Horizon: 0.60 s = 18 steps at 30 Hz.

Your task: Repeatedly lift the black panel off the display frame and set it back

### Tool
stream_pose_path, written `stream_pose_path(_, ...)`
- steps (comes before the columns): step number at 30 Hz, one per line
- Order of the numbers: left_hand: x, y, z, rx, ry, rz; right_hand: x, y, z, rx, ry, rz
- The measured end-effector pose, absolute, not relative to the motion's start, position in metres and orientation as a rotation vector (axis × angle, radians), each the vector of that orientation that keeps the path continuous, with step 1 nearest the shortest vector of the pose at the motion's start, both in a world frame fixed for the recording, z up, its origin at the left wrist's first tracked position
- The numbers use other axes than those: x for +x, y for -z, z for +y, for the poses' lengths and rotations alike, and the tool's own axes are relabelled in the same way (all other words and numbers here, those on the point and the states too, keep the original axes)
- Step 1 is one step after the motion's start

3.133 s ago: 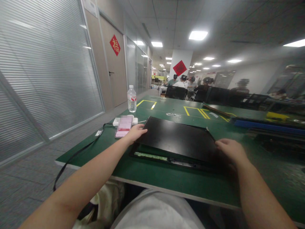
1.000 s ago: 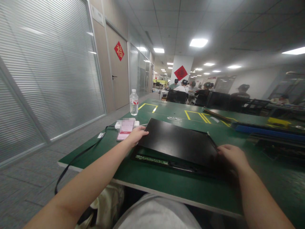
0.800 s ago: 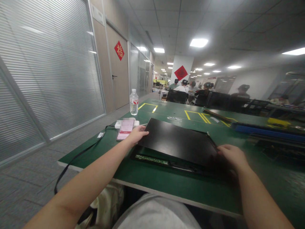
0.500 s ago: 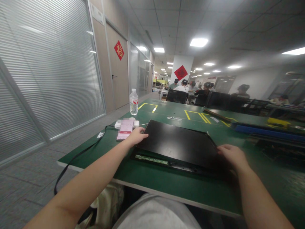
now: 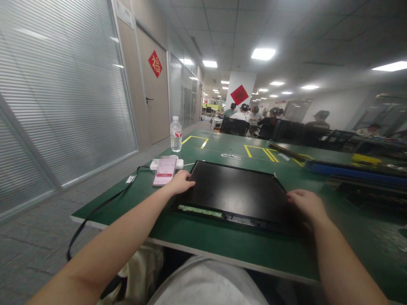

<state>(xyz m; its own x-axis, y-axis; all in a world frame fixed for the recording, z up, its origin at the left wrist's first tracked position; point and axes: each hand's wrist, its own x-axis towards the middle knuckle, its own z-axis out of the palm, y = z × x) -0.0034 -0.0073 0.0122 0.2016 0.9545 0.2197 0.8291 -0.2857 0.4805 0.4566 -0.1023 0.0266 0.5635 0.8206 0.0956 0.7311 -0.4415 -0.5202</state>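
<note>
A black LCD screen panel (image 5: 238,186) lies nearly flat within a dark frame (image 5: 270,224) on the green table. Along the near edge a strip of green circuit board (image 5: 200,211) shows in the frame. My left hand (image 5: 182,182) grips the left edge of the panel, thumb on top and the other fingers mostly hidden. At the right edge, my right hand (image 5: 305,203) is closed on the panel, its fingertips partly out of sight.
Left of the panel are a phone (image 5: 164,173) and a white power strip (image 5: 179,164) with a black cable (image 5: 104,205). Behind them stands a water bottle (image 5: 176,135). At right lie a blue bar (image 5: 349,170) and a yellow object (image 5: 365,161). Several people sit farther back.
The panel has come down from a tilted position above the frame to lie nearly flat in it. Both hands have stayed on its side edges. The view has shifted slightly.
</note>
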Motion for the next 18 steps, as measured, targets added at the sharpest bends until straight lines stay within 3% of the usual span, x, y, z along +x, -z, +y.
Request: stream_pose_path(18, -0.0067, -0.0038, 0.0023, 2.381, -0.675, 1.641, 0.4525, -0.0312, -0.1056, -2.315, -0.258, -1.25)
